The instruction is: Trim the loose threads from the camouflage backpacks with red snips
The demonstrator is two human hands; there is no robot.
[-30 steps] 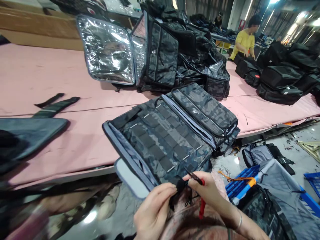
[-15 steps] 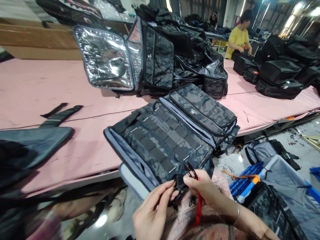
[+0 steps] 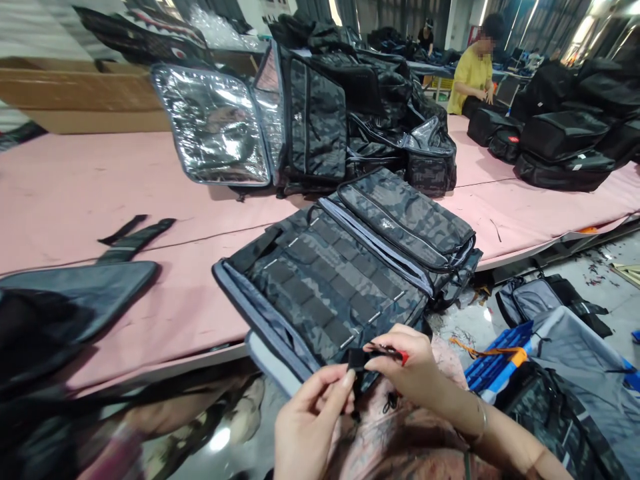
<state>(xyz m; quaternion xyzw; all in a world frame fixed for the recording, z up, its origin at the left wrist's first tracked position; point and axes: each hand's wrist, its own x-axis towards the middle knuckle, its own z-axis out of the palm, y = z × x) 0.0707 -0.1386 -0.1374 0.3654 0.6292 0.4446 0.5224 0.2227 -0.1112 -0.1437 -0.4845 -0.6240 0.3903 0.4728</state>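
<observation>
A dark camouflage backpack (image 3: 320, 273) lies at the edge of the pink-covered table, its near end hanging over my lap. Just below its lower corner, my left hand (image 3: 313, 417) pinches a short piece of black webbing strap (image 3: 357, 359) between thumb and fingers. My right hand (image 3: 407, 363) is closed around small thread snips (image 3: 384, 349), whose blades lie close beside the strap. A bit of red ribbon (image 3: 404, 357) shows at the snips' handle. Whether the blades touch the webbing is hidden by my fingers.
An open bag with silver lining (image 3: 215, 127) stands behind, among more camouflage bags. Black bags (image 3: 565, 143) are piled at right. A person in yellow (image 3: 473, 77) works farther back. On the floor at right stands a grey-and-blue container (image 3: 575, 353).
My right hand has turned the snips from pointing up to lying nearly level, toward the strap. The red ribbon no longer hangs down in view. My left hand keeps its pinch.
</observation>
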